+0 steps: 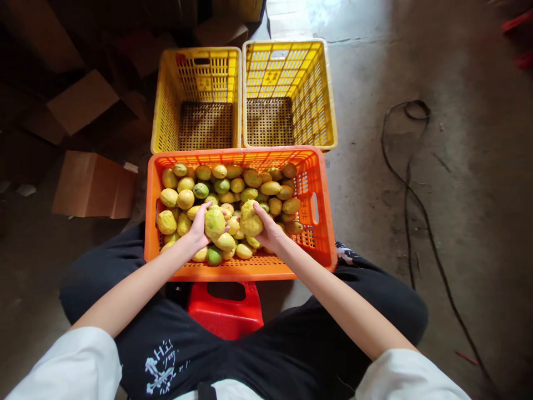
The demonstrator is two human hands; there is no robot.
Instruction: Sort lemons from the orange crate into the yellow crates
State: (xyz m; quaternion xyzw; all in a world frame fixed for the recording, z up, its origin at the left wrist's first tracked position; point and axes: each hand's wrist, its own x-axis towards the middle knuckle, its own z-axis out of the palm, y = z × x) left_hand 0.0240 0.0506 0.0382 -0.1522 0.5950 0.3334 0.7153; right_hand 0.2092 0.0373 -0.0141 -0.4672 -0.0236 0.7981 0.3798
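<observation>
Bare left hand (202,225): the fingers curl round a large, lumpy, yellow-green rounded fruit (215,222), thumb at its upper left and fingertips showing at its right side. Bare right hand (270,226): the thumb presses on a large, knobbly, dull-yellow rounded fruit (251,218), the other fingers being mostly hidden behind it. The held fruits stand apart, above the middle of a rectangular, slotted, orange plastic crate (250,272), somewhat nearer its near edge. Below and around them lie many smooth, oval, yellow-to-green fruits (169,198), heaped from the crate's left edge toward its right, where part of the slotted floor shows near the right corner. Beyond the far edge stand two deep, slotted, yellow plastic crates, left (195,147) and right (332,133), with the mesh floor of each visible. Judged from this view, the handling is at an early stage: two fruits are lifted, neither is set down, and the bulk lies untouched in the orange crate.
</observation>
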